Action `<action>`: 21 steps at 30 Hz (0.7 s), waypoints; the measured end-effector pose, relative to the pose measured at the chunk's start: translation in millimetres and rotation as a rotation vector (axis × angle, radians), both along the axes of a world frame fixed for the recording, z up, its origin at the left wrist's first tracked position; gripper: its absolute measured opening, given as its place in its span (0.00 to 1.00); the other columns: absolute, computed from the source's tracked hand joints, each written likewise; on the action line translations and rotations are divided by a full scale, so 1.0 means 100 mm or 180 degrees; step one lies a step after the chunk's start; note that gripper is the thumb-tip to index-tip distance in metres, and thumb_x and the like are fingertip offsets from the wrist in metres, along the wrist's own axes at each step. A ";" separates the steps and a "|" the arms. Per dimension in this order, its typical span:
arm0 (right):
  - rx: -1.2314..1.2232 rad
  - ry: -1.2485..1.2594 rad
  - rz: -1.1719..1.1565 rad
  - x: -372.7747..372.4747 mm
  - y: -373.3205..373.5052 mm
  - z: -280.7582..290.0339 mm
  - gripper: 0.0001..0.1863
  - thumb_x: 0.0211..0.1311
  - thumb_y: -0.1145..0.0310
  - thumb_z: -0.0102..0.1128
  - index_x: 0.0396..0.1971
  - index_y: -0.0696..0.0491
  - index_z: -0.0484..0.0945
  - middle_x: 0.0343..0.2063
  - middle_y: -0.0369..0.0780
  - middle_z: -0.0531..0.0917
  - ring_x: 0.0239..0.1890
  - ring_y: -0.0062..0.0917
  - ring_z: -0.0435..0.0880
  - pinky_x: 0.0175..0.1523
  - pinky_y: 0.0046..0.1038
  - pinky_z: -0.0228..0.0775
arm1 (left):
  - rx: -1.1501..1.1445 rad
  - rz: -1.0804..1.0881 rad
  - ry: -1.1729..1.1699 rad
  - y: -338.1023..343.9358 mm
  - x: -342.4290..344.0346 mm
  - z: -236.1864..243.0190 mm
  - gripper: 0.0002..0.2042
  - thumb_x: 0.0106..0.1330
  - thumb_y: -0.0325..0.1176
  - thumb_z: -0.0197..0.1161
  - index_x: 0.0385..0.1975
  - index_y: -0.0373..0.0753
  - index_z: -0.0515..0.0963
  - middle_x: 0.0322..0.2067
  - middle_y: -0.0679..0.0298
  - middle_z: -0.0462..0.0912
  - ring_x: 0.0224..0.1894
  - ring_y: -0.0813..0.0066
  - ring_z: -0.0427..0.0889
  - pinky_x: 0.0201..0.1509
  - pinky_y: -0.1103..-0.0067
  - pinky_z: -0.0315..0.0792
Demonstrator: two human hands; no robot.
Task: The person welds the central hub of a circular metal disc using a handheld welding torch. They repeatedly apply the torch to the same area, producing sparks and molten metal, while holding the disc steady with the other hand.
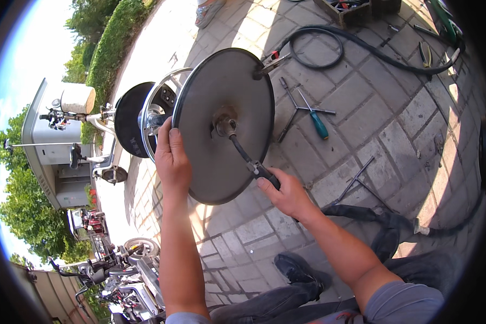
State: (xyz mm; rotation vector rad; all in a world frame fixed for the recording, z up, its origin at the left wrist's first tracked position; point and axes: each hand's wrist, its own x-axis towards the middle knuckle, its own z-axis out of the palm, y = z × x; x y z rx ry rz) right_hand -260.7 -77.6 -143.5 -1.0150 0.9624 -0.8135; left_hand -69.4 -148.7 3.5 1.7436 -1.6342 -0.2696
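Note:
A large round dark grey disc (205, 162) with a black rim and a rusty hub stands tilted up in front of me. My left hand (173, 156) grips its left edge, two fingertips showing at the rim and the others partly hidden. My right hand (286, 194) is wrapped round the black handle of a welding torch (247, 159). The torch's nozzle points at the hub and appears to touch it, though the exact contact is hard to make out. A clamp (270, 66) with a red part bites the disc's upper right edge. Behind it stands a shiny metal ring (147, 116).
Black cable (362, 40) loops over the paving at the far right. Nearby lie a three-armed wrench (296, 108), a teal-handled screwdriver (318, 125), pliers (425, 54) and another three-armed wrench (356, 178). Thick torch cable (356, 214) runs by my legs. Parked motorcycles (137, 281) stand left.

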 end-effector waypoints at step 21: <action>0.0436 -0.0233 0.0365 0.11 -0.29 -0.17 0.27 0.66 0.47 0.59 0.34 0.62 0.80 0.19 0.43 0.80 0.22 0.25 0.79 0.30 0.30 0.71 | 0.0136 0.0137 0.0244 0.04 -0.02 0.00 0.19 0.79 0.41 0.48 0.58 0.34 0.72 0.40 0.67 0.82 0.41 0.84 0.77 0.46 0.86 0.71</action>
